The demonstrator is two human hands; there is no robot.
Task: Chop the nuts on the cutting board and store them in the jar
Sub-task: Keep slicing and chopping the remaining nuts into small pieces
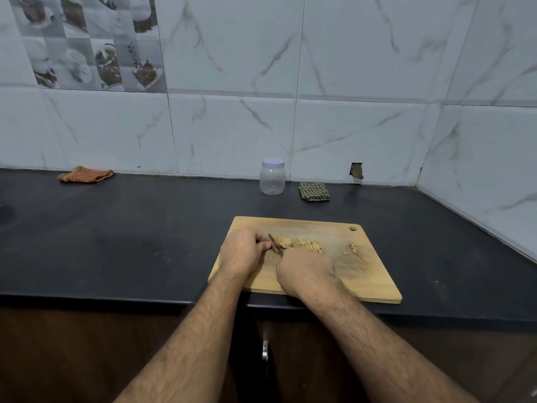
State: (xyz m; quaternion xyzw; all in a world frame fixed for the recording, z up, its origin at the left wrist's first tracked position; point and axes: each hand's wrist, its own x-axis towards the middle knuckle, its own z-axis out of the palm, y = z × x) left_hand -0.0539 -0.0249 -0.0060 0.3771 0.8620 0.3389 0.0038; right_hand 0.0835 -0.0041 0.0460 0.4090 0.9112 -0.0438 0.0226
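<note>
Mid-chop: right hand [302,270] clenched round knife [275,243], left hand [242,251] fingers pinning nuts [283,243] centre board [319,286]. Best: fingertips tucked, short strokes. Slivers [311,246] right; whole nuts [353,248] further right; jar [272,176] capped behind.

We see a dim, cool-toned picture with soft, even light and no hard shadows. The white wall tiles [363,68] take most of the brightness, while the dark surface [130,234] gives only a faint sheen at left centre. Wide-angle bending curves the tile lines toward the edges. The cabinet front [72,359] along the bottom sinks into murk, and fine detail is soft throughout.
</note>
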